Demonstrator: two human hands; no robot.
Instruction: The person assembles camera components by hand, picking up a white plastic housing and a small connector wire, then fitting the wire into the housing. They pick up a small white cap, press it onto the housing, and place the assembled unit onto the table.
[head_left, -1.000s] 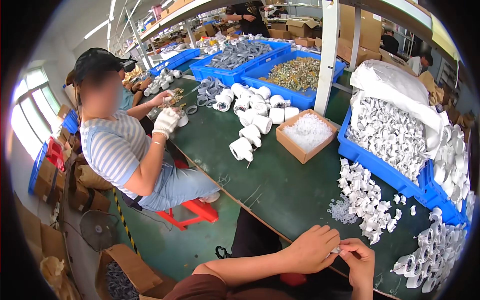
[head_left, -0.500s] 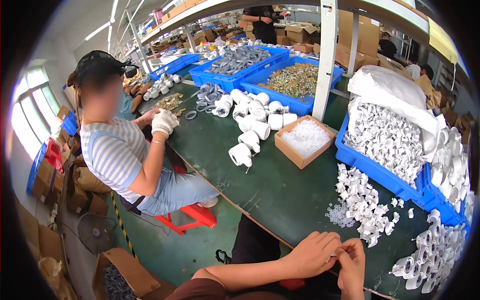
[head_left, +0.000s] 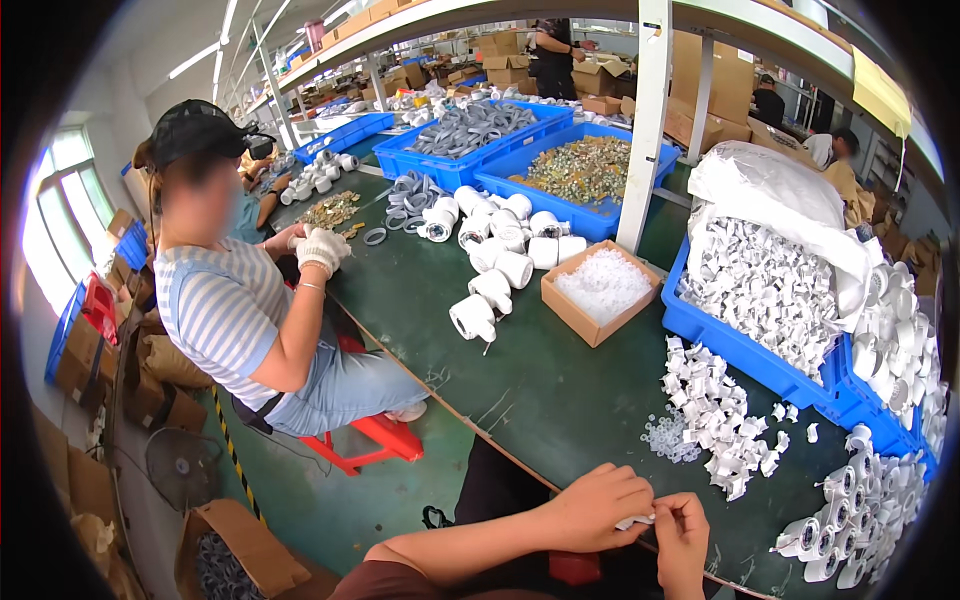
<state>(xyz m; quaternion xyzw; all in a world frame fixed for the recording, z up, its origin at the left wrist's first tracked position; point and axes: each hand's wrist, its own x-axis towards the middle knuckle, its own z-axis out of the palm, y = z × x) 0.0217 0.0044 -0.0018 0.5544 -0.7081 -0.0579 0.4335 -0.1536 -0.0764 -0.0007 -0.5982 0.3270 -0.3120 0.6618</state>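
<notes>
My left hand point(head_left: 592, 507) and my right hand point(head_left: 683, 528) meet at the near edge of the green table point(head_left: 540, 380). Between their fingertips they pinch one small white plastic part point(head_left: 636, 521). Just beyond my hands lies a loose pile of similar white parts point(head_left: 715, 415) with a cluster of small clear rings point(head_left: 668, 437) beside it. A row of finished white fittings point(head_left: 850, 515) sits to the right of my right hand.
A blue bin point(head_left: 745, 345) of white parts stands at the right, a cardboard box point(head_left: 600, 290) of clear bits mid-table, white tape rolls point(head_left: 490, 255) behind it. A seated co-worker point(head_left: 235, 300) in white gloves works at the left. A white post point(head_left: 645, 120) rises from the table.
My hands have stayed together at the table's edge, shifting slightly right while working the small part. The co-worker's gloved hands stay at the table.
</notes>
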